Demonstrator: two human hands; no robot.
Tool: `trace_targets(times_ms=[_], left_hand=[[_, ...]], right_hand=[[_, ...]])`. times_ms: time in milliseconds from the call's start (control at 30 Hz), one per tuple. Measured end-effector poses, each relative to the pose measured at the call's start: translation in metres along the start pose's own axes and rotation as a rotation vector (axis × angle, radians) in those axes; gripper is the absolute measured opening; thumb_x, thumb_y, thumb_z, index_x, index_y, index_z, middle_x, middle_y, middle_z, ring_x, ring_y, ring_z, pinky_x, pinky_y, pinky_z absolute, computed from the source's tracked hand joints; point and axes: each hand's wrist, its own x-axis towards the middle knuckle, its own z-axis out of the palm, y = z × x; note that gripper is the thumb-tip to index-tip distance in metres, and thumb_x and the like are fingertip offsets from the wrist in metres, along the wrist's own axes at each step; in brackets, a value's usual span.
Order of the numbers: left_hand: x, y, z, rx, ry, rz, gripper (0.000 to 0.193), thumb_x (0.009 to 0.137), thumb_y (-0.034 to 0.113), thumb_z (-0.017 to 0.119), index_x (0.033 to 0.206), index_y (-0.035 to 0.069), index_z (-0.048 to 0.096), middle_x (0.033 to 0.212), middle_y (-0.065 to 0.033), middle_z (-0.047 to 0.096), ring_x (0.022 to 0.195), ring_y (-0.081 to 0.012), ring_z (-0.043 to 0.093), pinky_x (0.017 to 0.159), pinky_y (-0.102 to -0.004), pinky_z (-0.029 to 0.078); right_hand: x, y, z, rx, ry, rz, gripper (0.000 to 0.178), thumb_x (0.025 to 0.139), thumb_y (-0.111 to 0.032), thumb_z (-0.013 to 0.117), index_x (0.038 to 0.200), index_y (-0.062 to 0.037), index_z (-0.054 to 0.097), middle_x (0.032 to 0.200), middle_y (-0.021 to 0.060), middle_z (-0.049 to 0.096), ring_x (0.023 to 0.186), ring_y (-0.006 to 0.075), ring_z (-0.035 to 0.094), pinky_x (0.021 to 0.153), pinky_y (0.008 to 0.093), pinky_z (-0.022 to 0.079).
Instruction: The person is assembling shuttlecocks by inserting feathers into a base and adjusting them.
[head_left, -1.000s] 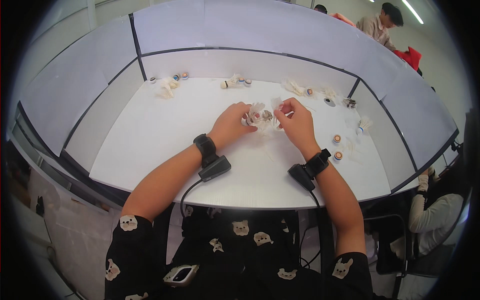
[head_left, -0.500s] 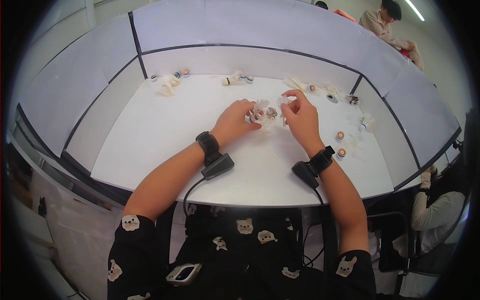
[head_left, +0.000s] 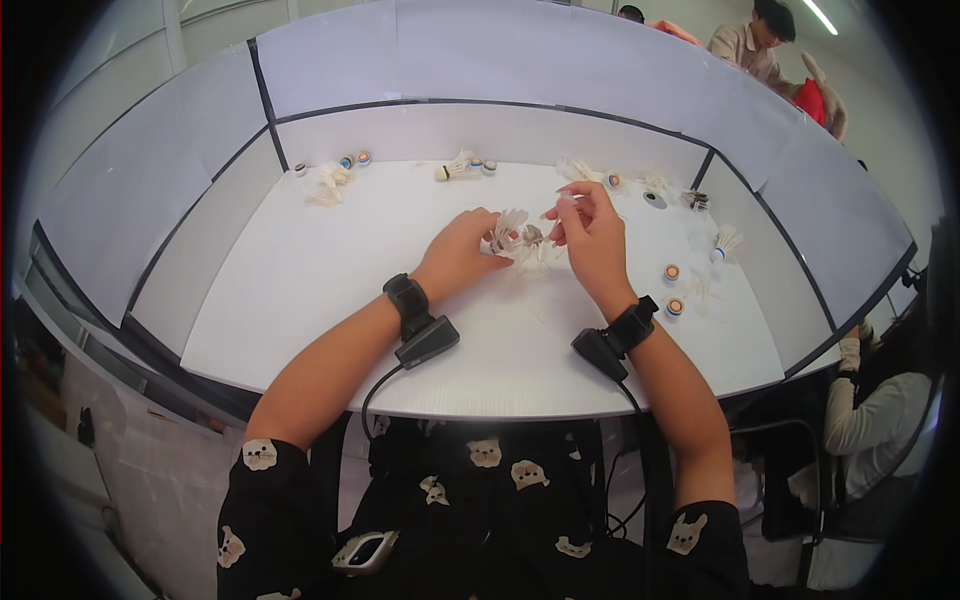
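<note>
My left hand (head_left: pixel 458 250) is closed around the base of a worn shuttlecock (head_left: pixel 510 236), whose pale feathers fan out toward the right above the table. My right hand (head_left: pixel 597 240) is beside it, thumb and fingers pinched on a whitish feather piece (head_left: pixel 565 203). A dull greyish feather clump (head_left: pixel 532 236) shows at the shuttlecock's open end, between the hands. Thin loose feather bits lie on the white table (head_left: pixel 400 365) just below. The cork in my left fingers is mostly hidden.
Low white walls with black edging (head_left: pixel 700 160) enclose the table. Along the back lie a feather pile (head_left: pixel 330 185), a shuttlecock (head_left: pixel 455 166) and several cork heads. At right are two corks (head_left: pixel 671 273), (head_left: pixel 675 307) and another shuttlecock (head_left: pixel 726 243). Cabled black devices are strapped to my wrists.
The whole view has shifted slightly. My right fingertips have come a little closer to the shuttlecock, which stays in my left hand. A person beyond the wall has moved an arm.
</note>
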Motion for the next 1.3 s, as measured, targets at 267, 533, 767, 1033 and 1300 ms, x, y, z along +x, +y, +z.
trace_targets(times_ms=[267,533,767,1033,1300], left_hand=[[-0.001,0.008,-0.003,0.005,0.009,0.005,0.041,0.078,0.013,0.082,0.117,0.01,0.069,0.101,-0.0071,0.063,0.1,-0.0273,0.059,0.092,-0.0394,0.048],[-0.001,0.004,-0.002,-0.05,0.008,0.008,0.039,0.079,0.015,0.082,0.115,0.01,0.07,0.102,-0.0078,0.062,0.099,-0.0272,0.059,0.091,-0.0398,0.048],[-0.001,0.003,0.0,-0.062,-0.005,0.028,0.036,0.081,0.017,0.081,0.113,0.009,0.068,0.102,-0.0087,0.062,0.098,-0.0274,0.059,0.09,-0.0396,0.048],[-0.002,0.004,-0.002,-0.063,-0.042,-0.027,0.044,0.082,0.01,0.081,0.123,0.008,0.067,0.109,-0.0087,0.064,0.099,-0.0261,0.063,0.09,-0.0372,0.051],[-0.001,0.0,0.001,-0.095,-0.013,0.015,0.038,0.082,0.012,0.081,0.117,0.008,0.068,0.104,-0.0092,0.063,0.095,-0.0261,0.061,0.087,-0.0376,0.05]], right_hand=[[-0.004,-0.016,-0.001,0.033,0.209,-0.213,0.012,0.094,-0.011,0.072,0.101,-0.0001,0.072,0.093,0.0079,0.076,0.082,0.0144,0.072,0.075,0.027,0.055],[-0.006,-0.017,0.001,-0.133,0.067,-0.176,0.012,0.092,-0.011,0.074,0.099,-0.001,0.073,0.092,0.0072,0.077,0.084,0.0147,0.075,0.078,0.0275,0.056],[-0.005,-0.011,0.0,-0.115,0.044,-0.158,0.014,0.093,-0.008,0.075,0.101,0.0021,0.072,0.096,0.009,0.076,0.088,0.0134,0.073,0.083,0.0259,0.058],[-0.004,-0.008,0.001,-0.134,0.063,-0.183,0.012,0.092,-0.011,0.074,0.098,-0.0008,0.073,0.093,0.0089,0.078,0.085,0.0171,0.076,0.08,0.0281,0.058],[-0.004,-0.007,0.0,-0.134,0.043,-0.184,0.012,0.092,-0.012,0.075,0.098,-0.001,0.073,0.092,0.0091,0.078,0.085,0.0169,0.076,0.08,0.028,0.058]])
